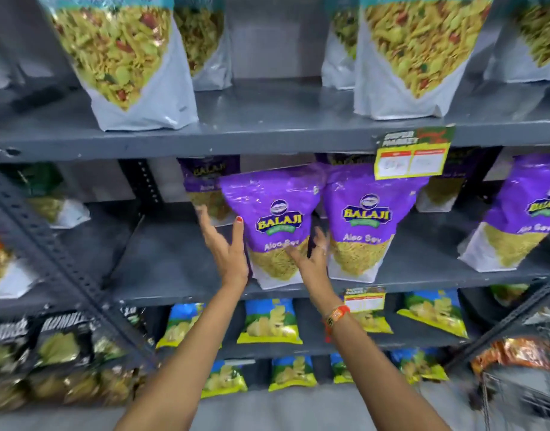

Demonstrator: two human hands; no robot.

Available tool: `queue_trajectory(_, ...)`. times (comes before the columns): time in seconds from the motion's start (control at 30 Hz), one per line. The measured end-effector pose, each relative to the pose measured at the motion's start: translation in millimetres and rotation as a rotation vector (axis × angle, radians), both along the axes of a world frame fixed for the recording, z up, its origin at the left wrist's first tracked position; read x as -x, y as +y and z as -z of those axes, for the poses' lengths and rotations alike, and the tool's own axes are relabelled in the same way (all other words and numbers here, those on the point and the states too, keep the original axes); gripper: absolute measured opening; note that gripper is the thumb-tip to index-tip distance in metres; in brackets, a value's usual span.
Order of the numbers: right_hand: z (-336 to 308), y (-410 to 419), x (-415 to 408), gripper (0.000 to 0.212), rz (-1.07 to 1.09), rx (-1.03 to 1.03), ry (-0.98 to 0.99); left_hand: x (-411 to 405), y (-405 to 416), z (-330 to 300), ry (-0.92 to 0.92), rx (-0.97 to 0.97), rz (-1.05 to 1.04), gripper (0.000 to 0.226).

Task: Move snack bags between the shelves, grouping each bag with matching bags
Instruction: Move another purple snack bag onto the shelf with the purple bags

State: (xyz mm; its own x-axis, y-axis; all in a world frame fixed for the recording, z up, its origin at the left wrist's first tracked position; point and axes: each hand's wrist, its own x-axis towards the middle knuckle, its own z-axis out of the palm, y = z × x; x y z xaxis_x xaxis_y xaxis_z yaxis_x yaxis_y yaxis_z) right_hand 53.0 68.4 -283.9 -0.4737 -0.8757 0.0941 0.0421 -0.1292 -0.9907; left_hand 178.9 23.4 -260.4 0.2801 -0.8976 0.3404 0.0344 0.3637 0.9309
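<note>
Your open left hand and right hand flank the upright purple plastic Aloo Sev snack bag on the grey metal shelf, fingers spread, gripping nothing.

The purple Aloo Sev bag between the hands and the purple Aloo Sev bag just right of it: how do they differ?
The purple Aloo Sev bag between the hands is flanked by the left hand and right hand; the purple Aloo Sev bag to its right is untouched. The first leans left; the second stands straighter, its top partly behind a yellow price tag. Both share the same print and shelf.
</note>
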Motion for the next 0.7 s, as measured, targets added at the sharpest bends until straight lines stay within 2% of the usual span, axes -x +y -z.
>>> queue_trajectory(0.07, 13, -10, 2, 0.085, -0.048, -0.073, -0.050, -11, -11, 21, 0.062, -0.215, 0.119, 0.071)
queue_trajectory(0.1, 20, -15, 3, 0.087, -0.077, -0.084, -0.096, -14, -16, 30, 0.051, -0.300, 0.180, 0.065)
queue_trajectory(0.2, 36, -27, 4, 0.082, -0.079, -0.137, -0.095, -13, -21, 41, -0.025, -0.450, 0.393, 0.049)
queue_trajectory(0.3, 43, -38, -3, 0.070, -0.039, -0.145, -0.027, -12, -24, 45, -0.096, -0.459, 0.519, 0.033)
queue_trajectory(0.43, 49, -54, -20, 0.052, -0.081, -0.103, 0.010, -33, -38, 52, -0.110, -0.427, 0.454, 0.020)
queue_trajectory(0.6, 57, -74, -58, 0.075, -0.177, -0.125, -0.040, -77, -59, 51, -0.091, -0.426, 0.362, 0.010)
queue_trajectory(0.7, 62, -89, -80, 0.077, -0.205, -0.138, -0.024, -101, -66, 48, -0.070, -0.408, 0.347, 0.011)
